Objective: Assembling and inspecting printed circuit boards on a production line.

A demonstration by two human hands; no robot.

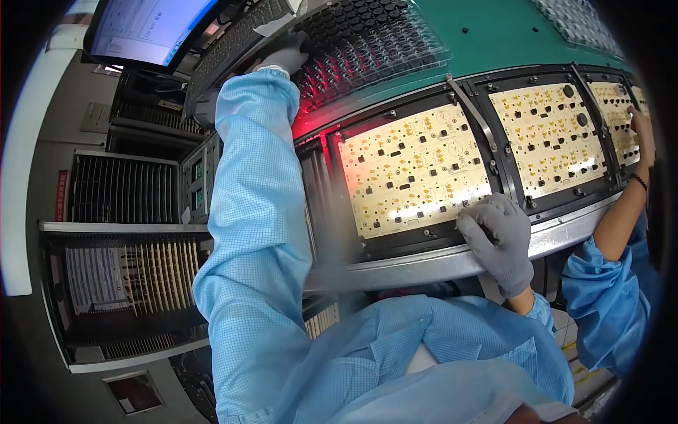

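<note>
My left hand [284, 58], in a grey glove, reaches to the left end of a clear tray [441, 55] full of small black parts. Its fingers close around something dark that I cannot make out. Red light falls on the tray and the nearest board beside it. My right hand [500, 240], also gloved in grey, has its fingers curled at the lower right corner of a pale circuit board [417, 173]. That board lies in a black carrier frame [395, 245], dotted with yellow and black components. Whatever the right fingers hold, if anything, is hidden.
More framed boards [547, 138] continue rightward along a metal rail [565, 230]. A co-worker's bare hand [643, 131] is over the far right board. At the left stand a keyboard [233, 49], a monitor [152, 28] and racks of boards [123, 191]. A green mat [487, 35] lies behind.
</note>
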